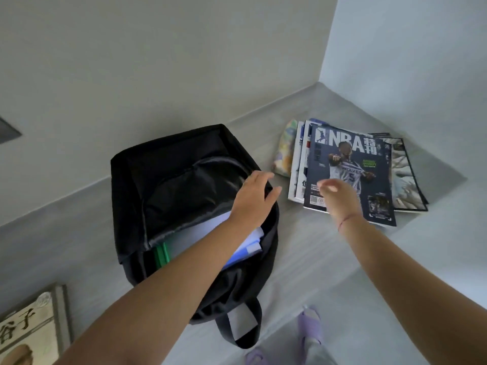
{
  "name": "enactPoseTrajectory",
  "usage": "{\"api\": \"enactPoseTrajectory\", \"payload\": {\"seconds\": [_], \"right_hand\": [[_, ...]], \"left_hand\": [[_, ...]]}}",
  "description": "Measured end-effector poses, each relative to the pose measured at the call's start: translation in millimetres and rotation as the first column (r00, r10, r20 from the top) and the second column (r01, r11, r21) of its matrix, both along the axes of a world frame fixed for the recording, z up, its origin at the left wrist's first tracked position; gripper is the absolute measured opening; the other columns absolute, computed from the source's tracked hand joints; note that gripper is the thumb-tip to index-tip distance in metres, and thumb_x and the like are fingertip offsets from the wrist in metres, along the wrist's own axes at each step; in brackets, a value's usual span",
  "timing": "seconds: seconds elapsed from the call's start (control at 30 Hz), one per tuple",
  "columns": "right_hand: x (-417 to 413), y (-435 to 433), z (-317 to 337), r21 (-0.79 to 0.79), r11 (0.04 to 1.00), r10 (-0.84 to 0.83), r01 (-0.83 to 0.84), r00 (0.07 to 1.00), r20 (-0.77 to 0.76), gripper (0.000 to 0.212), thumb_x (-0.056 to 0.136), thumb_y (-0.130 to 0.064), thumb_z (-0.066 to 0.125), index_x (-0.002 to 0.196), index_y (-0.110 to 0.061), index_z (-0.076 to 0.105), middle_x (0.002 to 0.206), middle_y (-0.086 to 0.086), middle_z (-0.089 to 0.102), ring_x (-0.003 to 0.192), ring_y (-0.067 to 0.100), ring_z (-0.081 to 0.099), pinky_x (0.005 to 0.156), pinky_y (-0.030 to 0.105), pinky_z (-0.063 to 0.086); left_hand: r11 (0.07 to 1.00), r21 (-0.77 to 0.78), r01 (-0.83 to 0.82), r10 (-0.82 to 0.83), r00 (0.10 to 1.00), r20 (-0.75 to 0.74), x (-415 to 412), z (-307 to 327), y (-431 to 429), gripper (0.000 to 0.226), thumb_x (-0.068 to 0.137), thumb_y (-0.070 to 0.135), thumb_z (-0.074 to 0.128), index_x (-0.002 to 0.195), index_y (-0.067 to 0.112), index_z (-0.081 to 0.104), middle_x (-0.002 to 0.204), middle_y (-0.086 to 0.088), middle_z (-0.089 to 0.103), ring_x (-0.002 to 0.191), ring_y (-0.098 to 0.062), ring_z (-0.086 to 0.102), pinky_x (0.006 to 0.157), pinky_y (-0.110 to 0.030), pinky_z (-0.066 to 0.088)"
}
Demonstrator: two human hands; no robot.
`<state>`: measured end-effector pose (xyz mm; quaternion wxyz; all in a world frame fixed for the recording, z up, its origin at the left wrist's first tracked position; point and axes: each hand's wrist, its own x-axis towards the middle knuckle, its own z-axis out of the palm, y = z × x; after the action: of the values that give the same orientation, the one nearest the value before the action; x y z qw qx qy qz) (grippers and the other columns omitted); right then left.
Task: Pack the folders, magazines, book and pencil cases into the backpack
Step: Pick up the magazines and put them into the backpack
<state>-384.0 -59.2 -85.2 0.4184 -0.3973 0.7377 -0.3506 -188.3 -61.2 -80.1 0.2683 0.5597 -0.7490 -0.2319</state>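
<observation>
A black backpack [168,164] lies open on the grey surface, with white, blue and green folders [205,233] showing inside its mouth. My left hand [253,198] rests flat on the backpack's right rim, fingers apart, holding nothing. My right hand [340,198], blurred, hovers over the lower left of a stack of magazines [353,164] topped by a dark NBA issue; it grips nothing that I can see. A colourful pencil case [284,151] peeks out behind the stack's left side. A book [29,330] with a beige cover lies at the bottom left.
White walls meet in a corner behind the grey surface [316,246], whose front edge runs past the backpack's handle [237,327]. Below it, feet in purple slippers [311,325] stand on the floor.
</observation>
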Motion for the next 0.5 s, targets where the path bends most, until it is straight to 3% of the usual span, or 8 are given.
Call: {"api": "enactPoseTrajectory", "payload": {"seconds": [0.07,0.17,0.27,0.37,0.5], "right_hand": [[-37,-13,-4,-0.043,0.998,-0.051,0.043,0.978,-0.203,0.029,0.089,-0.008,0.049,0.114,-0.007,0.064,0.127,0.011,0.061,0.094,0.017,0.059,0.083,0.018,0.045],[-89,-32,-17,-0.024,0.988,-0.155,0.155,0.948,-0.278,0.034,0.085,-0.012,0.059,0.118,-0.003,0.062,0.125,0.018,0.062,0.112,0.031,0.058,0.097,0.033,0.042],[-130,-46,-27,0.051,0.971,-0.215,0.235,0.943,-0.254,0.043,0.084,-0.020,0.062,0.125,-0.007,0.057,0.128,0.014,0.060,0.111,0.030,0.058,0.098,0.036,0.043],[-157,-60,-36,0.084,0.964,-0.233,0.253,0.953,-0.194,0.032,0.082,-0.018,0.061,0.113,-0.010,0.064,0.114,0.012,0.068,0.095,0.025,0.060,0.087,0.032,0.046],[-172,-83,-44,0.123,0.937,-0.330,0.326,0.944,0.015,0.031,0.082,-0.012,0.060,0.112,-0.010,0.058,0.108,0.012,0.069,0.098,0.029,0.065,0.088,0.040,0.053]], "left_hand": [[0.991,0.130,-0.012,0.021,0.997,-0.071,-29,-6,-17,0.036,0.091,0.033,0.053,0.121,0.014,0.052,0.124,-0.005,0.055,0.113,-0.021,0.053,0.093,-0.033,0.042],[0.950,0.311,-0.044,0.080,0.991,-0.107,-67,-19,-46,0.040,0.090,0.037,0.052,0.124,0.015,0.049,0.136,-0.003,0.049,0.118,-0.021,0.051,0.096,-0.035,0.041],[0.906,0.415,-0.086,0.127,0.989,-0.073,-96,-33,-71,0.048,0.091,0.037,0.052,0.131,0.011,0.044,0.141,-0.008,0.041,0.123,-0.026,0.046,0.102,-0.040,0.038],[0.890,0.421,-0.172,0.194,0.981,-0.009,-115,-42,-94,0.053,0.090,0.036,0.052,0.134,0.012,0.039,0.142,-0.009,0.039,0.128,-0.030,0.040,0.105,-0.043,0.036],[0.801,0.536,-0.268,0.339,0.940,-0.037,-134,-45,-126,0.067,0.088,0.036,0.057,0.142,0.012,0.026,0.145,-0.011,0.038,0.129,-0.032,0.041,0.105,-0.047,0.038]]}}
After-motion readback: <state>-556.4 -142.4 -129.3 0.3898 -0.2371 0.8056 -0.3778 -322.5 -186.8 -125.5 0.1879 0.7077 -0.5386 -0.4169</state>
